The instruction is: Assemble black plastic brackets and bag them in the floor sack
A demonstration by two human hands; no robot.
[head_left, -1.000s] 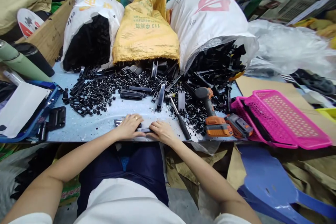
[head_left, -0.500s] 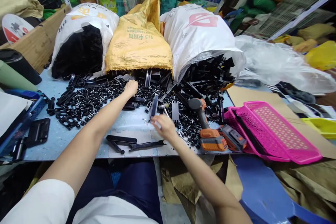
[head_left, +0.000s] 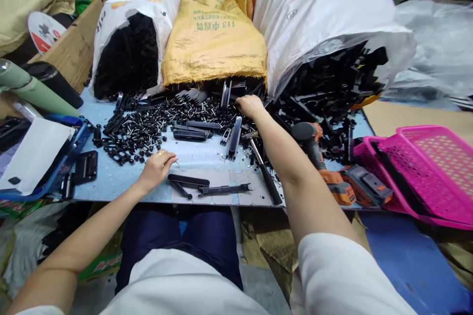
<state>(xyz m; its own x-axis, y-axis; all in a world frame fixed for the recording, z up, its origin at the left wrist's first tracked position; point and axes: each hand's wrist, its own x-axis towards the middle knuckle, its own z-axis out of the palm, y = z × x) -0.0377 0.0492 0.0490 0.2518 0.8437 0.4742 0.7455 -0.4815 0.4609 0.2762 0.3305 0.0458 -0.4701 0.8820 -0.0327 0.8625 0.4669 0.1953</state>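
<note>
Lower centre of frame, near table edge: long black rounded-end plastic bar [head_left: 188, 180], short slim black link [head_left: 181, 190], fork-ended black bar [head_left: 225, 189], all lying flat, probably parked there to stay within easy reach. Long bar and link form a narrow V at left; can't tell if joined. All dark; long bar smooth-faced, fork bar slimmer with a notched right end. Black-handled hammer [head_left: 268, 179] just right, grip toward the near edge, presumably for quick pickup. Left hand [head_left: 157, 167], left of centre: thumb and index pinched on a thin silvery metal pin [head_left: 177, 162], tip sticking out, likely held that way to keep it aimable. Farther up, right hand [head_left: 251, 106] is at the loose black parts heap [head_left: 199, 108], fingers curled; can't tell if gripping. Behind, yellow woven sack [head_left: 214, 34], mouth facing the table, likely for easy access.
</note>
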